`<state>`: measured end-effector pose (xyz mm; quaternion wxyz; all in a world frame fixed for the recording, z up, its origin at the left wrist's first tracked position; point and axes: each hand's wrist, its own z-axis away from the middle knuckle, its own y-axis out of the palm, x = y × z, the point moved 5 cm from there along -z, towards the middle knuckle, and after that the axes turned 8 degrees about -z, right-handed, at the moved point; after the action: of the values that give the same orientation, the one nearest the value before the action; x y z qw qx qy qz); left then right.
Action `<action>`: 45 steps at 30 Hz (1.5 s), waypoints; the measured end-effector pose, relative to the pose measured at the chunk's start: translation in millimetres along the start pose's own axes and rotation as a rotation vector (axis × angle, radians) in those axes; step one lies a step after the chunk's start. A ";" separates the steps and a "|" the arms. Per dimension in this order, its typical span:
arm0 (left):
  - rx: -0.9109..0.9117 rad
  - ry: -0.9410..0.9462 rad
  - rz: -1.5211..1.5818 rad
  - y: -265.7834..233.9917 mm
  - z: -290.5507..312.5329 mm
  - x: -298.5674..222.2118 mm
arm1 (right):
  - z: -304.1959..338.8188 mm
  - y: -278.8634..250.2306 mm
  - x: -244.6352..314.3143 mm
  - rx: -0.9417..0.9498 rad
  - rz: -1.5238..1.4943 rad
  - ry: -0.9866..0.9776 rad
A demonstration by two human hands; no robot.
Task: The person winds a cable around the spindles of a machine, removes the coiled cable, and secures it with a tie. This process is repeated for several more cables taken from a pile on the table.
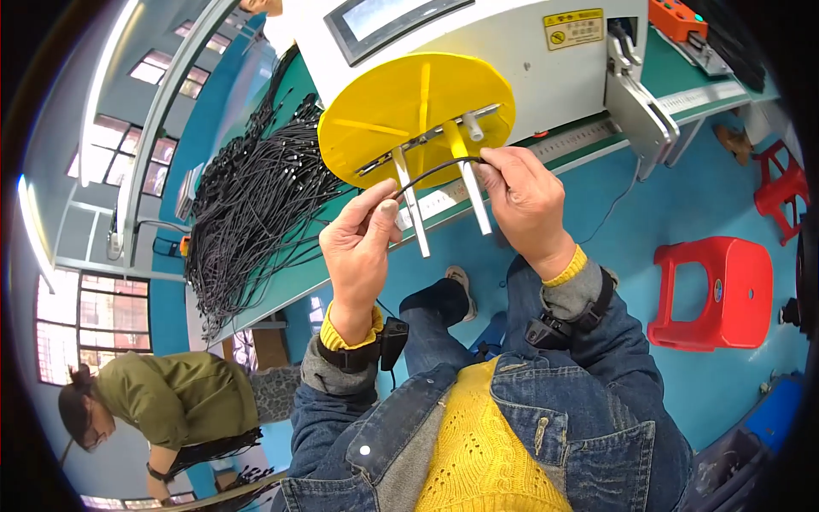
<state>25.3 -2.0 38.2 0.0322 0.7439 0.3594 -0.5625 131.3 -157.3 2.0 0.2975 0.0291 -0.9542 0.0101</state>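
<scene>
A black cable runs between my two hands, bowed slightly upward across the metal posts of a yellow disc. My left hand pinches one end of it between thumb and fingers. At the other end, my right hand grips the cable the same way, close to the right-hand post. Two silvery posts, the left post and the right post, stick out from the disc toward me. The disc is mounted on the front of a white machine with a screen.
A large heap of black cables covers the green table on the left. A metal bracket juts out at right. Red stools stand on the blue floor. Another person bends over black cables at lower left.
</scene>
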 end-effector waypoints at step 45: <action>-0.081 0.320 -0.090 -13.1 23.9 33.8 | 183.4 -68.7 22.1 0.720 0.157 0.821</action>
<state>2.0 13.7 5.1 -0.0207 0.8052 0.4155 -0.4226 13.4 -233.6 -136.2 0.6148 0.0516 -0.6955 0.3683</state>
